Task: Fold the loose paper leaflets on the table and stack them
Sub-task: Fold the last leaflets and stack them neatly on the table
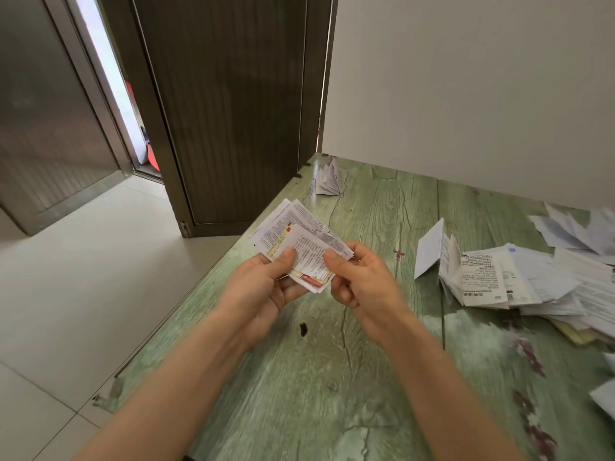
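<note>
A small bundle of folded printed leaflets (301, 237) is held above the green table (316, 377), near its left edge. My left hand (266, 284) grips the bundle from below, thumb pressed on the top sheet. My right hand (359, 277) pinches the bundle's right side between thumb and fingers. A heap of loose white leaflets (532, 281) lies on the table at the right, some half-open and standing. One fanned, folded leaflet (327, 179) lies at the table's far left corner.
The table stands against a white wall (466, 94) at the back. Left of it are pale floor tiles (83, 261) and a dark folding door (226, 111). A paper corner (604, 397) pokes in at the right edge.
</note>
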The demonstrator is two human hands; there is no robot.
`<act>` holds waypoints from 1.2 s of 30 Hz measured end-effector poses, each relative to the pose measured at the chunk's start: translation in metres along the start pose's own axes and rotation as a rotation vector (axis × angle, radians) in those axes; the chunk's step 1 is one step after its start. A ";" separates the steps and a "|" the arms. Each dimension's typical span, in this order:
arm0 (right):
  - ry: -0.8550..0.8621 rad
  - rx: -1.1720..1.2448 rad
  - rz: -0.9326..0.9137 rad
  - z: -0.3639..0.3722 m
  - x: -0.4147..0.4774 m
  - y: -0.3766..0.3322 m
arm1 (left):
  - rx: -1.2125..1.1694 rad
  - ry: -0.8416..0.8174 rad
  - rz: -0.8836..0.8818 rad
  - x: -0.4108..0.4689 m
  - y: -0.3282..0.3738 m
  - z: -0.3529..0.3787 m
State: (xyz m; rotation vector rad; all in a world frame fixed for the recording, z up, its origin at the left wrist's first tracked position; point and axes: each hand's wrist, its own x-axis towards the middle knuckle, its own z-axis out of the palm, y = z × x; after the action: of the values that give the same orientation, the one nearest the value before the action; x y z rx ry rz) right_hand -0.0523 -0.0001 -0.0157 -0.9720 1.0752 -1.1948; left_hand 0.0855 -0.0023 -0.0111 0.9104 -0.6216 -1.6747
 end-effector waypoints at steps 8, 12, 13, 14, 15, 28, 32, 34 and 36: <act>0.016 -0.347 -0.112 0.016 -0.005 0.009 | 0.081 0.181 0.180 -0.004 -0.013 0.002; 0.050 -0.347 -0.188 0.016 -0.008 0.006 | 0.129 0.147 0.152 -0.003 -0.011 0.000; 0.047 -0.328 -0.193 0.016 -0.008 0.005 | 0.131 0.114 0.130 -0.002 -0.008 0.000; 0.043 -0.300 -0.190 0.014 -0.007 0.003 | 0.129 0.073 0.103 -0.001 -0.004 0.000; 0.040 -0.264 -0.177 0.013 -0.007 0.002 | 0.123 0.029 0.076 0.000 -0.001 0.000; 0.084 -0.159 -0.062 0.009 -0.005 0.007 | 0.413 0.133 0.336 0.012 0.004 -0.001; 0.180 -0.234 -0.131 0.004 0.001 0.001 | 0.390 0.049 0.245 0.027 0.020 -0.008; 0.184 -0.299 -0.133 0.000 0.007 -0.003 | 0.427 0.015 0.208 0.034 0.025 -0.011; 0.192 -0.320 -0.109 -0.002 0.016 -0.006 | 0.447 0.009 0.158 0.047 0.027 -0.010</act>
State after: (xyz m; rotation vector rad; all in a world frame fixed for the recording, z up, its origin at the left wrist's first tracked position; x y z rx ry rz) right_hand -0.0549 -0.0165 -0.0125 -1.1905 1.4116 -1.2462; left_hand 0.1026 -0.0542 -0.0081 1.1487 -1.0598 -1.4125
